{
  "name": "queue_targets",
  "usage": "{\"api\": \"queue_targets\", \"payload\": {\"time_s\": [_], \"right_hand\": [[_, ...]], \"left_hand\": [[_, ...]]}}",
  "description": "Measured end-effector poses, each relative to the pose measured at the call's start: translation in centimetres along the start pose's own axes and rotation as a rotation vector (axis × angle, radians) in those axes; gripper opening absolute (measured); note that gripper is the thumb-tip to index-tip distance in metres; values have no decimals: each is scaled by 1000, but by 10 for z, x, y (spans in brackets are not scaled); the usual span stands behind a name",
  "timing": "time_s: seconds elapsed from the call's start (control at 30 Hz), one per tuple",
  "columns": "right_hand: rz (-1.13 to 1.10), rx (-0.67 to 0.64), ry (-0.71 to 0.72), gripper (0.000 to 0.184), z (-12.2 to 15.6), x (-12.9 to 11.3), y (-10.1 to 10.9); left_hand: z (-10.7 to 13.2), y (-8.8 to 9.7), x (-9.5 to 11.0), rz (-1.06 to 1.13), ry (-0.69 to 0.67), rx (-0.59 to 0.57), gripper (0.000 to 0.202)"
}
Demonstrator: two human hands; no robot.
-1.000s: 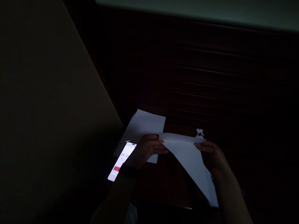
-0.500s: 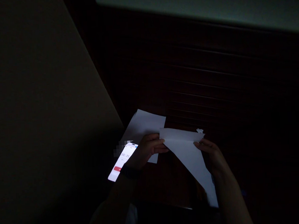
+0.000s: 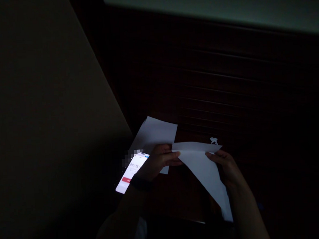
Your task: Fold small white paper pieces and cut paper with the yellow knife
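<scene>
In very dim light I hold a folded white paper, shaped as a long triangle that tapers toward me. My left hand pinches its left corner with the fingers closed. My right hand grips its upper right edge, thumb on top. A dark band sits on my left wrist. A second flat white sheet lies on the dark wooden surface behind my left hand, partly hidden by it.
A lit phone showing a timer and a red button lies left of my left hand. A tiny white scrap rests beyond the folded paper. A dull beige panel fills the left side; a pale ledge runs along the top.
The top edge of the folded paper rose slightly and then dropped back down and a little to the right. Both hands kept their grip and barely shifted.
</scene>
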State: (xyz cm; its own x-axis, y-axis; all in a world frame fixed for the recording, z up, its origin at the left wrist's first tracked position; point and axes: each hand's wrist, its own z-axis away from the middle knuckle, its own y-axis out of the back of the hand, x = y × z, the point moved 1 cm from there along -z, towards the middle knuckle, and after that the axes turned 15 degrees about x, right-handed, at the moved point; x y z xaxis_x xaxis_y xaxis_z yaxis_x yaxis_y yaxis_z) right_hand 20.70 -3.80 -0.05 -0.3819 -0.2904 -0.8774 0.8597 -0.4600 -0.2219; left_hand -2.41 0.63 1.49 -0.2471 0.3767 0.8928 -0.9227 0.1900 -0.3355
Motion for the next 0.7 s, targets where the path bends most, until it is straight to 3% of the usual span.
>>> {"api": "queue_targets", "payload": {"time_s": [0.17, 0.33, 0.7], "right_hand": [[31, -57, 1, 28, 6, -4, -1], [67, -35, 33, 25, 7, -6, 1], [32, -40, 64, 30, 4, -2, -1]], "left_hand": [[-3, 3, -1, 34, 16, 37, 23], [-1, 2, 2, 13, 21, -3, 25], [-5, 4, -1, 26, -11, 58, 20]]}}
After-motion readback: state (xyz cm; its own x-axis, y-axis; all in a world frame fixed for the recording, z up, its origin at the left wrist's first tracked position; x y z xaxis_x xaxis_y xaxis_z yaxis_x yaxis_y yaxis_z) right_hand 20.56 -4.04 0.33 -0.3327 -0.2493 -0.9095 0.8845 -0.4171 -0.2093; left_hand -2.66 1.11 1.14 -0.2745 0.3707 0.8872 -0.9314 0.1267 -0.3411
